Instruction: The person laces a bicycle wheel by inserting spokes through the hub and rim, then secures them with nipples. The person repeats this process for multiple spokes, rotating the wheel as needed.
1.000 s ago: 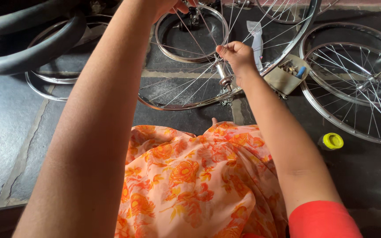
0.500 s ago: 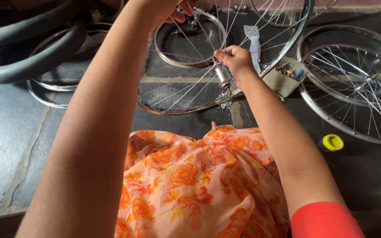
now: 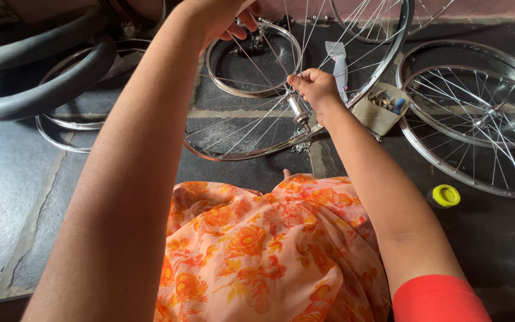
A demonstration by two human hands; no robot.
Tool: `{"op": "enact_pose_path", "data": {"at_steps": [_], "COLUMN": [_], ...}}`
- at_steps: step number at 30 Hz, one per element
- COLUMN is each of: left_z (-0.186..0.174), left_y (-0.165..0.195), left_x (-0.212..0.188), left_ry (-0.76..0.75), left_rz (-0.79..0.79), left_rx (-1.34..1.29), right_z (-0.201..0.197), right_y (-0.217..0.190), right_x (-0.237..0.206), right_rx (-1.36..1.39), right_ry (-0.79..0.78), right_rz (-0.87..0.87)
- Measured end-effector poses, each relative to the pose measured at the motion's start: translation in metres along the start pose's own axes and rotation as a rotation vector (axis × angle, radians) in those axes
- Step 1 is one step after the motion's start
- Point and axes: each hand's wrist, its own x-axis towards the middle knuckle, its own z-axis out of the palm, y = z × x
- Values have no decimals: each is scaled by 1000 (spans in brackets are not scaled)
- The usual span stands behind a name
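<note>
Right hand pinching spokes by wheel hub, left hand gripping rim

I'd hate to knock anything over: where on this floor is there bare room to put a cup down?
Bare stone lies at the left, below the black tyres and beside the orange cloth. A smaller patch sits below the yellow cap. Around the right hand, wheel rims and the small parts box crowd it.

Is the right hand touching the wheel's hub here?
Touching. The head view shows the right hand closed over the top end of the metal hub, with spokes fanning out beside the fingers.
</note>
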Motion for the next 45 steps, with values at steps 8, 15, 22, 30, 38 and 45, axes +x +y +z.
{"op": "enact_pose_path", "data": {"at_steps": [8,15,22,30,38,45], "left_z": [0,-5,-3,-4,-6,-8], "left_y": [-1,-6,-10,-10,-4,-20], "left_x": [7,4,5,5,2,12], "left_ry": [-45,-40,-34,-40,-58,-49], "left_rz": [-83,-69,-99,-102,-137,-114], "left_rx": [-3,104,102,90,64,77], "right_z": [2,4,4,4,4,4], "right_y": [-3,1,-3,-4,10,12], "right_x": [-3,0,-4,-5,-4,-11], "right_rx": [-19,40,-77,-81,63,182], "right_ry": [15,-16,21,21,44,179], "right_rz": [22,-62,31,35,-35,4]}}
